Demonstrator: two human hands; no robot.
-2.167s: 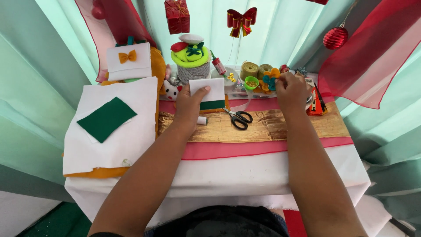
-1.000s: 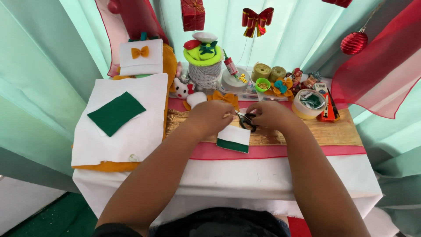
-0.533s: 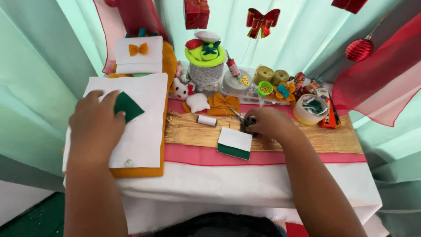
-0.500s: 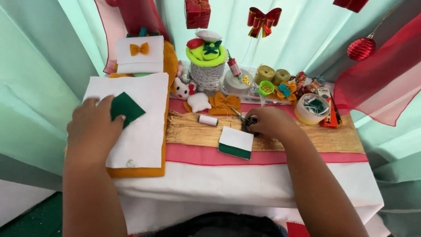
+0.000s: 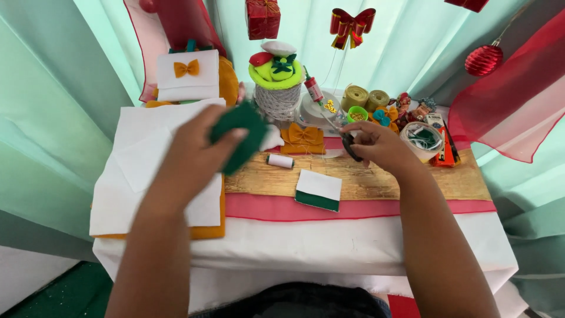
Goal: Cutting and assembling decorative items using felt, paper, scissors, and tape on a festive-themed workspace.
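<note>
My left hand holds a piece of dark green felt lifted above the table, over the right edge of the white felt sheets. My right hand is closed on the black handles of a pair of scissors, blades pointing up and away toward the back of the table. A small white and green felt piece lies flat on the golden runner between my hands. A white thread spool lies just beyond it.
Orange felt bows, a yarn-wrapped pot with a green top, ribbon rolls, a white tape roll and small ornaments crowd the table's back. A white box with an orange bow stands at back left. Red decorations hang above.
My left hand went from the white and green piece to the white sheets, took the green felt and lifted it toward the middle. My right hand picked up the scissors.
</note>
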